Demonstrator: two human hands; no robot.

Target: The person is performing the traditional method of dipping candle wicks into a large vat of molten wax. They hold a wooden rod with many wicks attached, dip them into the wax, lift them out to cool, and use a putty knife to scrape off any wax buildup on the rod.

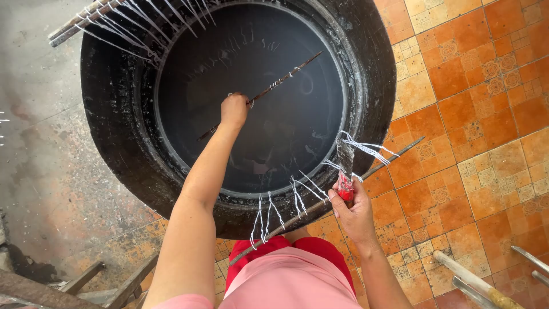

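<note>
Thin dark rod (280, 81), strung with white thread, slanting lower left to upper right over the black vat (114, 114) at frame centre, left hand (235, 110) fisted round its lower part; right hand (353, 209) clamps a red-handled tool (345, 171) at the near rim, beside a second threaded rod (320, 203).

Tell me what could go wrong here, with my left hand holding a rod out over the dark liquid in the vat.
1. The left hand grips the thin rod near one end only; it could tip, sliding its white strings into the dark liquid.
2. The rod on the rim lies loose across the vat's edge; the right hand, busy with a red-handled tool, could knock it off.
3. Leaning far over risks splashes.
</note>
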